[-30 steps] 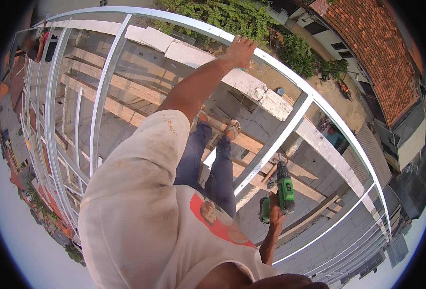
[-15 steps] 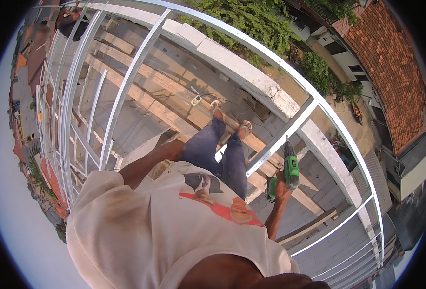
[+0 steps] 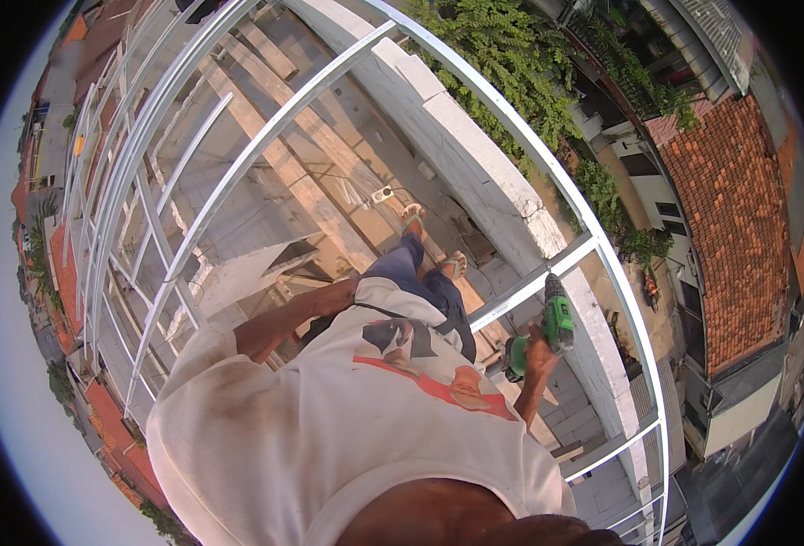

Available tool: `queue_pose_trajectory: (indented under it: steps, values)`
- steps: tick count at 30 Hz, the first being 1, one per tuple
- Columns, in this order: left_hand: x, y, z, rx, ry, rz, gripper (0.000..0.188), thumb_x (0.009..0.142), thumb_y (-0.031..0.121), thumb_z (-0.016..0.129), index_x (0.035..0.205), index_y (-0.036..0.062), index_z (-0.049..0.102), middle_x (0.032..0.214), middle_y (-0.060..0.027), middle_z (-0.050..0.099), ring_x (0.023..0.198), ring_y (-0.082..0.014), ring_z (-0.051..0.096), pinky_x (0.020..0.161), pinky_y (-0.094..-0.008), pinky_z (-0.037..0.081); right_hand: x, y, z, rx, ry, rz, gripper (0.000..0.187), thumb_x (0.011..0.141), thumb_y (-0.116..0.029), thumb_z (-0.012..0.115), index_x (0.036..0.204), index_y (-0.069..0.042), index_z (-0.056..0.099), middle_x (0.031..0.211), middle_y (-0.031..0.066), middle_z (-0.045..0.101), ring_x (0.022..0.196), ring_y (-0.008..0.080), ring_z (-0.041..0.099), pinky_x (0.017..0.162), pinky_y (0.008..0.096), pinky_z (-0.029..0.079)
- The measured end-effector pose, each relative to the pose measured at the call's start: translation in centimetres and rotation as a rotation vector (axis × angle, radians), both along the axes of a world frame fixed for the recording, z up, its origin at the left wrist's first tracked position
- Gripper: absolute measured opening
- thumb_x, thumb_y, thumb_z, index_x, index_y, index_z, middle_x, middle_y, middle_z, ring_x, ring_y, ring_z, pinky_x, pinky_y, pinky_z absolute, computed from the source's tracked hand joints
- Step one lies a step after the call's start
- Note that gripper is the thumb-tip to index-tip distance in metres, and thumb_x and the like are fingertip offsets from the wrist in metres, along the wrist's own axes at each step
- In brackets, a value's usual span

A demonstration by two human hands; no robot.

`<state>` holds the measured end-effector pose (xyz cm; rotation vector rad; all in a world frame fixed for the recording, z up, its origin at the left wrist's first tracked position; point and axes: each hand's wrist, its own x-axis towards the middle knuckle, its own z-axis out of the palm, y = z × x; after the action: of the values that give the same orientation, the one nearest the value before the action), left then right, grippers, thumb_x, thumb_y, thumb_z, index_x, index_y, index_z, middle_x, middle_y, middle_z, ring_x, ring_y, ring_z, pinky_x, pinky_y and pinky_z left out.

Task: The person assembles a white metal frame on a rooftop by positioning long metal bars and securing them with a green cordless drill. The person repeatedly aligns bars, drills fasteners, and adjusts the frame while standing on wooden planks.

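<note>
My right hand [image 3: 538, 355] is wrapped round the grip of a green and black cordless drill [image 3: 558, 318]. The drill points away from me, and its bit end is at the edge of a silvery metal crosspiece [image 3: 520, 296]; whether it touches I cannot tell. That crosspiece joins a long curved-looking metal rail [image 3: 622, 305]. My left forearm [image 3: 297, 314] reaches down to my hip, where my left hand [image 3: 346, 293] is mostly hidden against my shirt and trousers, its fingers out of sight.
Sandalled feet [image 3: 455, 264] stand on wooden planks [image 3: 329, 218] high above a floor. A white power socket [image 3: 382, 194] with a cable lies near them. A pale block wall [image 3: 484, 155] runs alongside. More metal rails [image 3: 179, 173] rise at left; tiled roofs [image 3: 738, 227] and trees lie beyond.
The drill has moved up and slightly right, so its bit end is now at the crosspiece's edge. My left arm has shifted closer to my waist. The whole view has turned somewhat.
</note>
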<state>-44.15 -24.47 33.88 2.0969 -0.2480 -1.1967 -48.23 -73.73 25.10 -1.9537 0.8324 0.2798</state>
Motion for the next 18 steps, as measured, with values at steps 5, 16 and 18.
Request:
queue_pose_trajectory:
  steps: [5,16,18]
  values:
    - [1.0,-2.8,-4.0,0.068,0.012,-0.033,0.043,0.093,0.009,0.064,0.136,0.0106,0.063,0.136,-0.0186,0.063,0.121,-0.0388,0.063,0.102,-0.0424,0.051,2.1,0.0,1.4,0.000,0.019,0.025,0.040,0.083,-0.017,0.080,0.118,0.000,0.068,0.104,0.0121,0.071,0.091,0.0248,0.066,0.083,0.0408,0.052]
    - [3.1,-7.8,-8.9,0.113,0.019,-0.104,0.041,0.093,0.010,0.064,0.135,0.0095,0.061,0.133,-0.0191,0.064,0.121,-0.0395,0.063,0.101,-0.0430,0.051,2.7,1.4,3.5,0.033,0.005,0.103,0.037,0.082,-0.012,0.078,0.116,-0.001,0.069,0.099,0.0081,0.069,0.084,0.0211,0.063,0.078,0.0384,0.051]
    - [3.0,-7.8,-8.9,0.121,0.018,-0.101,0.041,0.093,0.010,0.064,0.135,0.0093,0.061,0.132,-0.0191,0.064,0.120,-0.0396,0.063,0.101,-0.0431,0.051,2.8,2.3,3.7,0.067,0.002,0.090,0.036,0.081,-0.010,0.077,0.116,-0.002,0.069,0.098,0.0075,0.068,0.083,0.0210,0.063,0.077,0.0384,0.051]
